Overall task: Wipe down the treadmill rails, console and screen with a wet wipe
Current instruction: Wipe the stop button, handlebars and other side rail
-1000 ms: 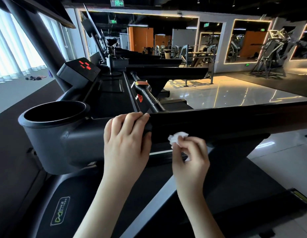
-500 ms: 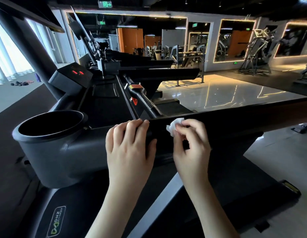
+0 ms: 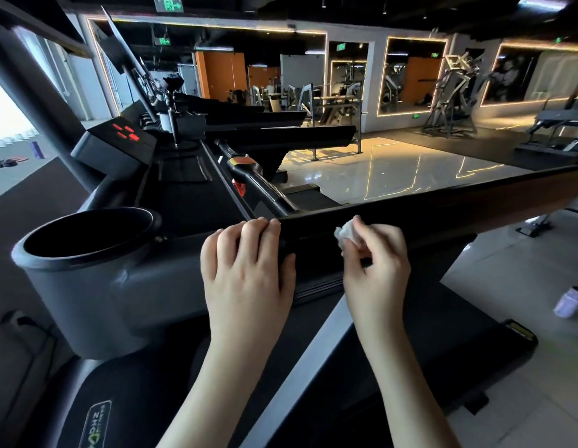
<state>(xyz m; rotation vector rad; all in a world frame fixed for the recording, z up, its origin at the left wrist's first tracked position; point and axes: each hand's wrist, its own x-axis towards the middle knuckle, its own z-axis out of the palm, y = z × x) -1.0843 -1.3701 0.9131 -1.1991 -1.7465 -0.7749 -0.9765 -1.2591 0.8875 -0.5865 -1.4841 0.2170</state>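
Wet wipe (image 3: 345,236) in right hand (image 3: 378,270), at rail (image 3: 458,205) beside left hand (image 3: 245,270)

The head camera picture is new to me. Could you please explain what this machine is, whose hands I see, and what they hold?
The camera sits on a person's head and looks down, so the two hands are that person's own. The dark machine is a treadmill in a gym. The left hand grips the near end of its black side rail. The right hand pinches a crumpled white wet wipe at the same rail. To the left is a round grey cup holder. A pale bottle is on the floor at the right.
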